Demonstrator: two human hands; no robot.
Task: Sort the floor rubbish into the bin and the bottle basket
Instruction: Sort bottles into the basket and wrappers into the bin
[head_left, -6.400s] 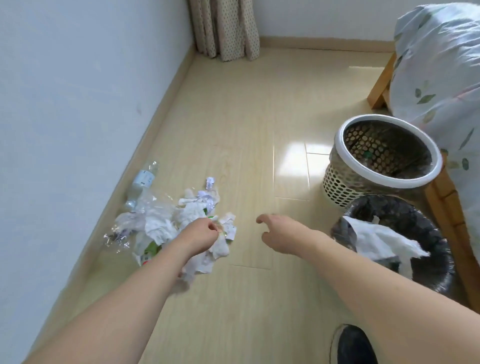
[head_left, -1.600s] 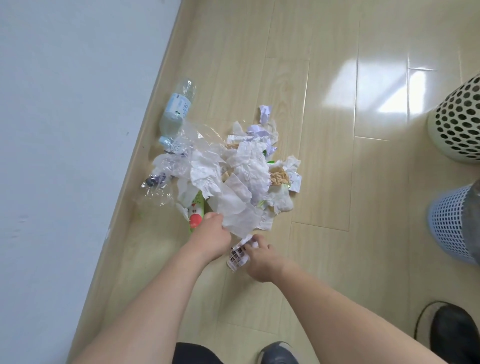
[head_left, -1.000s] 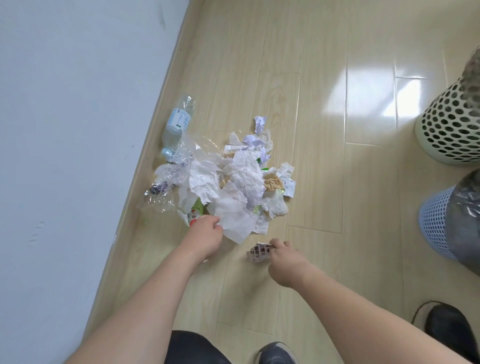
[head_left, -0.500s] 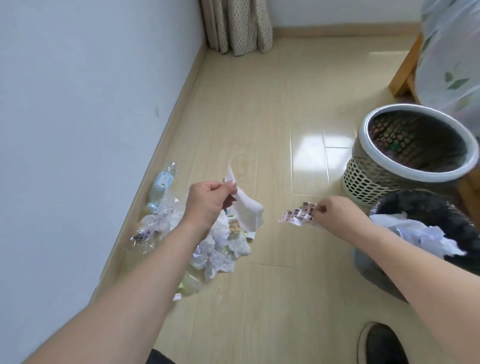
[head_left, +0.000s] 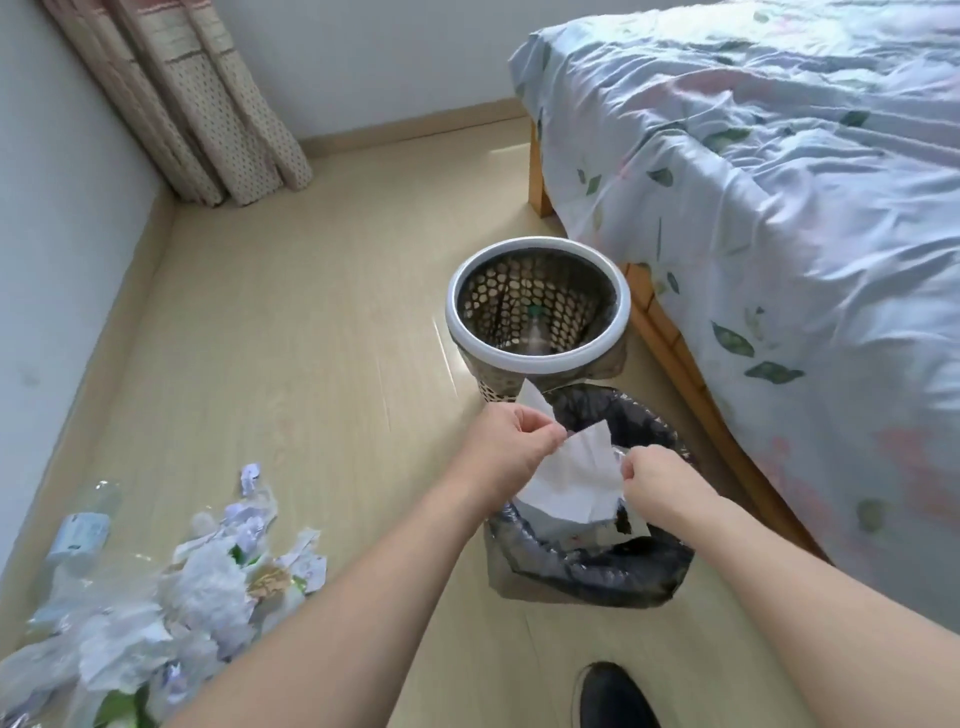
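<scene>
Both hands hang over the bin (head_left: 587, 571), a container lined with a dark plastic bag that stands on the floor near the bed (head_left: 779, 182). The left hand (head_left: 506, 444) pinches a white sheet of paper (head_left: 571, 480) between thumb and fingers, and the sheet droops over the bin's mouth. The right hand (head_left: 657, 478) is curled closed just to the right of the sheet, its fingertips at the paper's edge; something small and shiny shows at them, too little to name. Just beyond the bin, touching or nearly touching it, stands the bottle basket (head_left: 537, 358), white-rimmed with a perforated wall, with a clear bottle (head_left: 535, 332) lying inside. Well to the left, by the wall, the rubbish pile (head_left: 171, 587) of crumpled paper and plastic lies on the floor, with a clear labelled bottle (head_left: 78, 535) at its left edge. A dark shoe (head_left: 613, 696) shows at the near edge.
</scene>
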